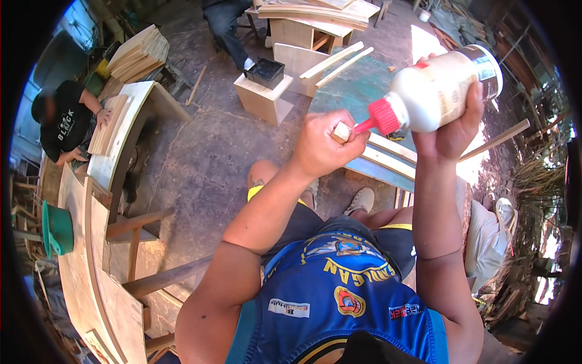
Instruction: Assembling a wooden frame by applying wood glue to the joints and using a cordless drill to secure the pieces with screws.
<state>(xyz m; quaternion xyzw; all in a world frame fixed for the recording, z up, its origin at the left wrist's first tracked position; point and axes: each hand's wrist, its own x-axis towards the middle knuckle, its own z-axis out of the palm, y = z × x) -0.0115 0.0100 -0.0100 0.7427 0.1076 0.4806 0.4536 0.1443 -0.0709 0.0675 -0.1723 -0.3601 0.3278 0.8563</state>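
My left hand [320, 144] is closed round a wooden strip [341, 133], whose pale cut end shows above my fingers. The rest of the strip is hidden by the hand. In my right hand [451, 134] is a large white glue bottle [427, 91] with a red nozzle cap [384, 116]. It is tipped on its side, nozzle toward the left. The nozzle tip is at the end of the strip; whether they touch I cannot tell. Below the bottle, pale wooden strips [394, 159] lie on a worn blue-green table [364, 91].
At left, a person in black [70, 121] handles boards at a curved workbench [134, 100]. A green hat-shaped thing [57, 228] rests on the near bench. Ahead are a wooden box [262, 97] with a black tray [267, 71], and another person's legs [227, 30]. A pale sack [490, 239] is at right.
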